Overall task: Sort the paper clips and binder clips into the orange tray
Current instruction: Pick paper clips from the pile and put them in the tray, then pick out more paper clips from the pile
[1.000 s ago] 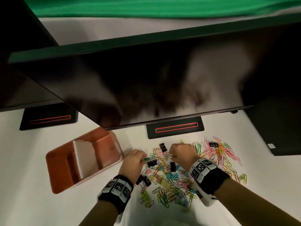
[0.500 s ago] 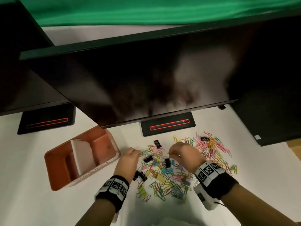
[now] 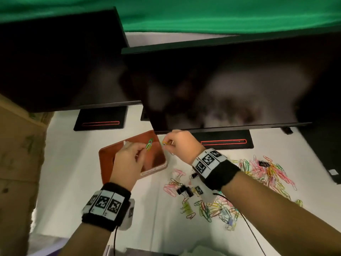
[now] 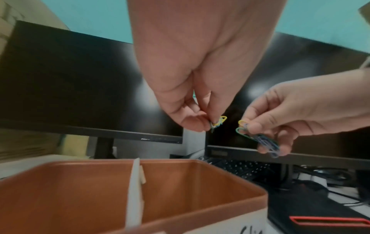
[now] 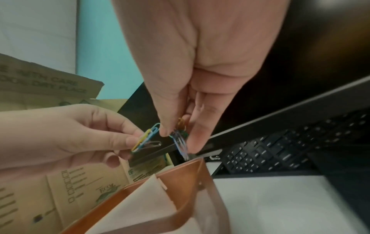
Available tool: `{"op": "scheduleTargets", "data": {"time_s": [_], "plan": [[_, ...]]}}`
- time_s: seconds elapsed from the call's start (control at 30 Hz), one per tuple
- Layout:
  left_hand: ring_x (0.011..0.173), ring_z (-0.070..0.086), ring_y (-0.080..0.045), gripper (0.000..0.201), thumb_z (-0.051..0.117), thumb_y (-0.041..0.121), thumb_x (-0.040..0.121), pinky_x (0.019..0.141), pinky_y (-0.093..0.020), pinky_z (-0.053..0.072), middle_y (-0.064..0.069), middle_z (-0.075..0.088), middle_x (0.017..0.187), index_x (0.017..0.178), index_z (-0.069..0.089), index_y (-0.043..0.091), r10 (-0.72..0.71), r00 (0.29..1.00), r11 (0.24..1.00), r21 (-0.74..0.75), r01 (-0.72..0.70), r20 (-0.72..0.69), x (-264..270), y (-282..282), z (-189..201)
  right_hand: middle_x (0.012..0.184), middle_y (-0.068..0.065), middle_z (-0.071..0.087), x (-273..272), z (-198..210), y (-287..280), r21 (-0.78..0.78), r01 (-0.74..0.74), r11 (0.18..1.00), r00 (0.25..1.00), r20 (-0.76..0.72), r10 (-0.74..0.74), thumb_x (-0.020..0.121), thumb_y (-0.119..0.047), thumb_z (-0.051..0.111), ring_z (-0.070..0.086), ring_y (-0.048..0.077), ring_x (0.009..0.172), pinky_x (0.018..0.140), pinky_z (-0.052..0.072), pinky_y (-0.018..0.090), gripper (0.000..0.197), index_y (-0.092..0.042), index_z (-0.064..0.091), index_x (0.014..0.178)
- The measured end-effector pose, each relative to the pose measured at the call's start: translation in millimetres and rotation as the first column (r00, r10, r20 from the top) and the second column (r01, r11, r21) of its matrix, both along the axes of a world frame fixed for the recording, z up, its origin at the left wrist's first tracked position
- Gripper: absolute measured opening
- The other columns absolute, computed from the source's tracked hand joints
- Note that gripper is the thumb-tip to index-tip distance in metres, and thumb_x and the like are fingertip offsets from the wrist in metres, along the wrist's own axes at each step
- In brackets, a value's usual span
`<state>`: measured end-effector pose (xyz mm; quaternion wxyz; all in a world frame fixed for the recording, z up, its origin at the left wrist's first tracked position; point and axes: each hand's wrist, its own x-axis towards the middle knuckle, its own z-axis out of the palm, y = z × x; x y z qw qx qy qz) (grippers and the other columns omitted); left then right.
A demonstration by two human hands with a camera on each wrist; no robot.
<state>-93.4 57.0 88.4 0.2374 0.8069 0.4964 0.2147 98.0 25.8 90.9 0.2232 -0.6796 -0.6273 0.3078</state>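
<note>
The orange tray (image 3: 105, 159) with a white divider (image 4: 136, 182) lies left of the pile, under my hands. My left hand (image 3: 144, 149) hovers over it and pinches a few green and yellow paper clips (image 3: 149, 144), also seen as paper clips (image 4: 221, 119) in the left wrist view. My right hand (image 3: 167, 144) is over the tray's right edge, pinching its own small bunch of paper clips (image 5: 180, 140). A loose pile of coloured paper clips (image 3: 221, 207) and black binder clips (image 3: 184, 191) lies on the white table to the right.
Two dark monitors (image 3: 230, 85) overhang the table, their black bases (image 3: 225, 142) just behind the tray and pile. A cardboard box (image 3: 20, 145) stands at the left. A black keyboard (image 5: 280, 152) sits behind the monitors. More clips (image 3: 267, 170) spread at the far right.
Both hands have lifted off the pile and moved left to the tray, each carrying pinched paper clips. The head view has swung left with them.
</note>
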Motion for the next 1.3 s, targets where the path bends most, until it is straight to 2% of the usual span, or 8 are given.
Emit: {"op": "scheduleTargets", "data": {"time_s": [0.13, 0.27, 0.4, 0.6, 0.9, 1.03, 1.2, 1.3], "plan": [[0.086, 0.052, -0.003, 0.030, 0.062, 0.015, 0.085, 0.082, -0.013, 0.039, 0.005, 0.059, 0.103, 0.115, 0.062, 0.021, -0.081, 0.993, 0.994, -0.077, 0.075, -0.086, -4, -9, -5, 0.114, 0.007, 0.063, -27, -7, 15, -0.046, -0.001, 0.999, 1.000, -0.008, 0.000, 0.086, -0.030, 0.064, 0.062, 0.021, 0.100, 0.090, 0.046, 0.026, 0.036, -0.014, 0.062, 0.118], [0.094, 0.053, -0.004, 0.028, 0.061, 0.021, 0.087, 0.087, -0.020, 0.045, 0.010, 0.055, 0.111, 0.115, 0.060, 0.025, -0.220, 0.974, 0.970, -0.114, 0.213, -0.055, -17, -45, -25, 0.102, 0.005, 0.064, -11, -22, -6, 0.050, 0.117, 0.992, 0.991, -0.074, -0.113, 0.089, -0.021, 0.060, 0.061, 0.015, 0.082, 0.082, 0.047, 0.023, 0.022, -0.014, 0.065, 0.109], [0.107, 0.046, -0.006, 0.041, 0.063, 0.027, 0.083, 0.098, -0.023, 0.040, 0.011, 0.048, 0.118, 0.123, 0.052, 0.029, -0.382, 0.918, 0.891, -0.304, 0.336, -0.105, -27, -68, -69, 0.111, 0.002, 0.061, 6, -51, -29, -0.187, 0.033, 0.982, 0.996, 0.085, -0.017, 0.092, -0.020, 0.055, 0.061, 0.014, 0.091, 0.083, 0.044, 0.020, 0.025, -0.019, 0.060, 0.117], [0.113, 0.042, -0.009, 0.051, 0.063, 0.032, 0.081, 0.101, -0.026, 0.036, 0.009, 0.044, 0.124, 0.128, 0.046, 0.028, -0.427, 0.890, 0.871, -0.337, 0.358, -0.158, -10, -63, -102, 0.125, 0.004, 0.054, -6, -81, -22, -0.442, -0.048, 0.896, 0.974, 0.176, 0.140, 0.087, -0.032, 0.060, 0.055, 0.021, 0.109, 0.094, 0.046, 0.034, 0.040, -0.019, 0.052, 0.125], [0.082, 0.048, -0.014, 0.004, 0.062, 0.022, 0.085, 0.073, -0.029, 0.044, 0.004, 0.058, 0.089, 0.085, 0.064, 0.019, -0.366, 0.927, 0.902, -0.274, 0.332, -0.082, 0, -56, -128, 0.117, 0.008, 0.062, -16, -101, -8, -0.552, 0.026, 0.833, 0.976, 0.193, 0.097, 0.085, -0.011, 0.061, 0.057, 0.025, 0.111, 0.090, 0.046, 0.031, 0.028, -0.012, 0.059, 0.112], [0.080, 0.051, -0.015, 0.008, 0.060, 0.023, 0.087, 0.072, -0.026, 0.042, 0.001, 0.060, 0.086, 0.086, 0.066, 0.017, -0.346, 0.935, 0.907, -0.282, 0.313, -0.073, -4, -53, -130, 0.109, 0.007, 0.068, -12, -106, -9, -0.596, -0.008, 0.803, 0.968, 0.197, 0.156, 0.086, -0.011, 0.059, 0.062, 0.025, 0.105, 0.089, 0.051, 0.031, 0.017, -0.010, 0.070, 0.099], [0.080, 0.055, -0.019, 0.007, 0.063, 0.021, 0.085, 0.073, -0.024, 0.039, -0.001, 0.063, 0.086, 0.086, 0.067, 0.015, -0.331, 0.942, 0.902, -0.310, 0.300, -0.054, -8, -51, -131, 0.112, 0.008, 0.068, -6, -96, -16, -0.597, -0.123, 0.792, 0.954, 0.149, 0.261, 0.090, -0.007, 0.049, 0.063, 0.026, 0.106, 0.091, 0.050, 0.030, 0.026, -0.007, 0.068, 0.107], [0.078, 0.050, -0.008, 0.009, 0.059, 0.028, 0.087, 0.074, -0.020, 0.037, 0.007, 0.058, 0.084, 0.086, 0.065, 0.021, -0.348, 0.937, 0.895, -0.300, 0.330, -0.007, -12, -53, -118, 0.107, 0.004, 0.069, 2, -83, -24, -0.512, -0.120, 0.850, 0.970, 0.120, 0.210, 0.091, -0.013, 0.051, 0.064, 0.023, 0.100, 0.088, 0.051, 0.031, 0.021, -0.011, 0.067, 0.103]]}}
